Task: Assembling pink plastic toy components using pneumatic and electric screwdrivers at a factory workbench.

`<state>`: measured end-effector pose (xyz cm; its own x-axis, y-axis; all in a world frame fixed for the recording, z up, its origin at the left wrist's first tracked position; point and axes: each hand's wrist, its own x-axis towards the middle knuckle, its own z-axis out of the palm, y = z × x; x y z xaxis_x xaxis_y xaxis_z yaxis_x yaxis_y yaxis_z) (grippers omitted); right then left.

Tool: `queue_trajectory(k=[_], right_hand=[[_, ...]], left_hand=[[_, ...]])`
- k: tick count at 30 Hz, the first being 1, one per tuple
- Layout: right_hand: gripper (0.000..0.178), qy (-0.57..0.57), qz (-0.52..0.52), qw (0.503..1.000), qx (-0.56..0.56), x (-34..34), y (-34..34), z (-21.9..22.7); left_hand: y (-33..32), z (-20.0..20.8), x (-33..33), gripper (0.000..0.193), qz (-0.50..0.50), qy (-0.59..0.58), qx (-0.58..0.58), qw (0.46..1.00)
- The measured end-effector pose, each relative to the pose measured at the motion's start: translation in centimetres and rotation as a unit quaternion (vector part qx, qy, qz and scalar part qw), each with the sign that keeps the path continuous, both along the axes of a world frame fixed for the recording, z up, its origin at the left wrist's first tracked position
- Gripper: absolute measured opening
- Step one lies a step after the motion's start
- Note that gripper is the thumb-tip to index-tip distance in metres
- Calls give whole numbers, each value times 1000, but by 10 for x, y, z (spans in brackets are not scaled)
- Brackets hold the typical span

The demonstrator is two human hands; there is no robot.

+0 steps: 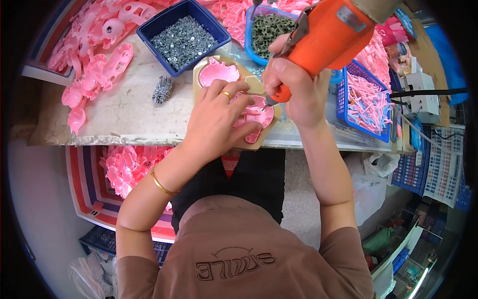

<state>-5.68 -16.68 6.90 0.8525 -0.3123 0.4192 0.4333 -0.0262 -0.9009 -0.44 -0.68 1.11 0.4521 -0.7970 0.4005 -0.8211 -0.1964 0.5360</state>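
Observation:
My right hand (298, 82) is wrapped round an orange electric screwdriver (323, 40), tilted with its tip down toward the left. That tip meets a pink plastic shell (262, 113), which lies in a tan fixture (249, 82) near the table's front edge. With curved fingers and thumb, my left hand (214, 117) presses on the same shell and steadies it, hiding part of it. A second pink shell (218, 73) sits at the far left of the fixture, just beyond my left fingers.
Beyond my hands stand a dark blue bin (164, 64) of small screws and a light blue basket (248, 31) of dark green pieces. A screw clump (162, 89) and pink shells (97, 74) lie left. Right is a blue basket (366, 130) of pink sticks; below, a striped bag (82, 187).

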Motion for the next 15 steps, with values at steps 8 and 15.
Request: queue_trajectory(k=[8,15], right_hand=[[9,32,-38,999,-19,-1,10,-1],[9,14,-19,999,31,-1,8,-6]], left_hand=[[5,-4,-2,30,14,-44,38,998],[5,-7,-3,30,12,-50,35,998]])
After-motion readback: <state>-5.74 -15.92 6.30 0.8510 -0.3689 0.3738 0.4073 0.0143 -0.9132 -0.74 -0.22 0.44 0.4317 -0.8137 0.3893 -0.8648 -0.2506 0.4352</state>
